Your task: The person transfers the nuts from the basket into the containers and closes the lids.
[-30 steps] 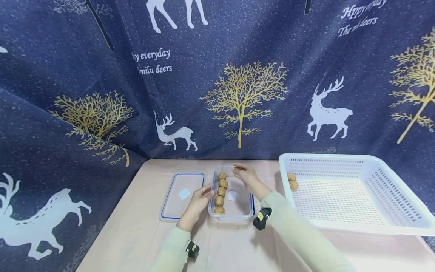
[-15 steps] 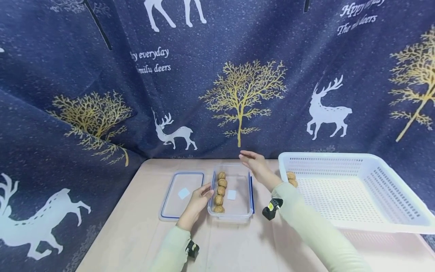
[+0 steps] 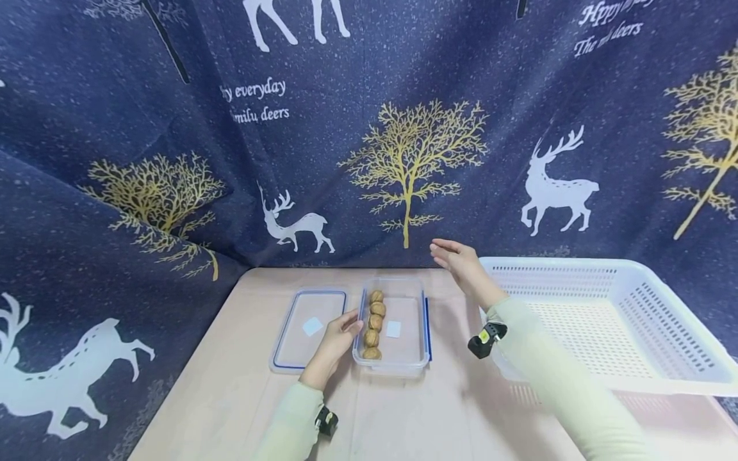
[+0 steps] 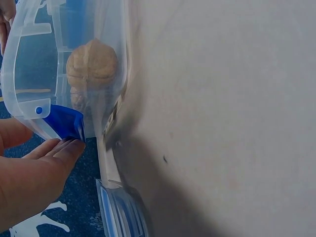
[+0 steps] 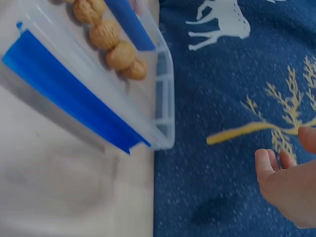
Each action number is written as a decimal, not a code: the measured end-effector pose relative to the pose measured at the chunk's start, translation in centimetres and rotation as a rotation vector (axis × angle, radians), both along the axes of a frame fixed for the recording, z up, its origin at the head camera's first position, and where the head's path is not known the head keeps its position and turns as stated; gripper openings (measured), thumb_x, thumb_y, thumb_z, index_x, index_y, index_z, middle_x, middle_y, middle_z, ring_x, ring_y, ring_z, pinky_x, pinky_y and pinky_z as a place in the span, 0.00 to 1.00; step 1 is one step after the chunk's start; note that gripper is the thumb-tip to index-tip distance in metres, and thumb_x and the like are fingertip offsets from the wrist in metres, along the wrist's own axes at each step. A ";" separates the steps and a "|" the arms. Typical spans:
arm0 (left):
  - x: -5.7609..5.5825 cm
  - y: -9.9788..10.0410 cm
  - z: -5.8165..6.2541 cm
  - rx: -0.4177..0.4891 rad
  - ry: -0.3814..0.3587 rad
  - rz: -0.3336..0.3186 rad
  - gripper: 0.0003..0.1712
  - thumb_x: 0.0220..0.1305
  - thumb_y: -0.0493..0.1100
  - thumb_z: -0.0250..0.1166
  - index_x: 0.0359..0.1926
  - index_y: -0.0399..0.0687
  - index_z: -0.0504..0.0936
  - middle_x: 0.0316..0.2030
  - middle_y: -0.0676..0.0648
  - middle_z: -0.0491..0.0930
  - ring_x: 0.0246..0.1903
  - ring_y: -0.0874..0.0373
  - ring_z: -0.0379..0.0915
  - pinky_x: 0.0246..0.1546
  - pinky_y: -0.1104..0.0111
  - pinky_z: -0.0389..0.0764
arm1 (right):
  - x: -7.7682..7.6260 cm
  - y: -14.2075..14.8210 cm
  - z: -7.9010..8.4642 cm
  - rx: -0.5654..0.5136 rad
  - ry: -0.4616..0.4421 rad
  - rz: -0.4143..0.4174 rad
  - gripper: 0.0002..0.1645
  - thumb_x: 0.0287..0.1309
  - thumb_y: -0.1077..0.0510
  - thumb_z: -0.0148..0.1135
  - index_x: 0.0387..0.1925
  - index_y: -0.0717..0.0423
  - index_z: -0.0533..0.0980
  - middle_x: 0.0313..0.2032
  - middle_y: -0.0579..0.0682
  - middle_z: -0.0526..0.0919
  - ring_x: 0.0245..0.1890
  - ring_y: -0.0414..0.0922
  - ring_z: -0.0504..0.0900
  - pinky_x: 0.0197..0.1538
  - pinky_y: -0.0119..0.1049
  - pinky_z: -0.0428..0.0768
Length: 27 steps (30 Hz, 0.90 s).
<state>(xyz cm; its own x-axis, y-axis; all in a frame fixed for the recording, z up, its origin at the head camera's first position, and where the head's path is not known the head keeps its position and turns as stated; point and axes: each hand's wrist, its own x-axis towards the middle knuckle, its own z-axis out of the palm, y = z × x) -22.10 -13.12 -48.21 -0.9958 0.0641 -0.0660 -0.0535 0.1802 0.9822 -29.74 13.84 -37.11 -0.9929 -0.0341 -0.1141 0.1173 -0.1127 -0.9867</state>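
A clear plastic food container [image 3: 406,346] with blue side latches stands uncovered on the table. Along its left side runs a row of several walnuts [image 3: 375,322], and a small white label [image 3: 394,329] shows on its floor. At the container's left wall, my left hand [image 3: 337,339] rests its fingertips against the blue latch [image 4: 64,122], thumb close to the wall. My right hand [image 3: 463,261] hovers beyond and right of the container, near the basket's left edge. Its fingers are fairly straight and hold nothing. In the right wrist view the walnuts [image 5: 104,33] show inside the container.
A clear lid [image 3: 300,351] with a blue seal lies flat left of the container. A white slotted basket [image 3: 582,272] stands on the right, its left part hidden by my right sleeve. Dark blue cloth [image 3: 334,141] printed with deer and trees hangs behind the table.
My right hand has left the container's far right part and risen rightward toward the basket. The arm now covers the walnuts seen earlier in the basket. My left hand stays put.
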 end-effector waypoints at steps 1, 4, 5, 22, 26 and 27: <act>0.0 0.0 0.0 0.001 0.003 -0.001 0.26 0.70 0.35 0.54 0.66 0.27 0.63 0.64 0.29 0.65 0.64 0.37 0.62 0.66 0.52 0.64 | -0.1 0.4 0.1 -0.001 0.005 -0.003 0.31 0.67 0.63 0.55 0.68 0.67 0.60 0.67 0.63 0.63 0.67 0.54 0.65 0.67 0.35 0.69; 0.0 0.0 0.1 0.001 0.000 -0.002 0.26 0.70 0.35 0.54 0.66 0.28 0.63 0.64 0.29 0.65 0.64 0.37 0.61 0.67 0.52 0.64 | -0.1 1.5 0.5 0.000 0.020 -0.002 0.32 0.68 0.63 0.54 0.69 0.67 0.58 0.68 0.63 0.62 0.68 0.53 0.64 0.66 0.33 0.69; 0.0 0.0 0.1 0.000 -0.002 -0.002 0.26 0.70 0.35 0.54 0.66 0.28 0.64 0.64 0.29 0.65 0.64 0.37 0.61 0.67 0.52 0.63 | -0.1 1.9 0.7 0.004 0.022 -0.001 0.32 0.68 0.63 0.53 0.69 0.66 0.58 0.69 0.63 0.61 0.68 0.53 0.64 0.66 0.32 0.69; 0.0 -0.1 -0.1 -0.033 -0.008 -0.005 0.26 0.70 0.37 0.55 0.66 0.31 0.65 0.65 0.31 0.65 0.65 0.37 0.60 0.67 0.51 0.62 | 0.5 9.2 -0.7 -0.013 0.062 -0.025 0.37 0.68 0.56 0.56 0.72 0.63 0.54 0.71 0.61 0.58 0.63 0.42 0.69 0.67 0.29 0.67; 0.0 -0.1 -0.1 -0.029 -0.007 0.000 0.27 0.70 0.37 0.55 0.66 0.31 0.65 0.65 0.31 0.64 0.65 0.36 0.60 0.67 0.51 0.62 | 0.9 10.8 -1.8 -0.059 0.064 -0.007 0.40 0.67 0.57 0.57 0.72 0.64 0.51 0.61 0.52 0.72 0.59 0.36 0.73 0.69 0.32 0.64; 0.1 -0.1 -0.1 -0.024 -0.007 0.002 0.26 0.70 0.37 0.55 0.66 0.31 0.65 0.65 0.30 0.64 0.65 0.36 0.60 0.67 0.51 0.63 | 0.9 11.1 -2.1 -0.062 0.061 0.001 0.40 0.67 0.56 0.57 0.72 0.64 0.51 0.62 0.53 0.71 0.57 0.33 0.74 0.69 0.32 0.63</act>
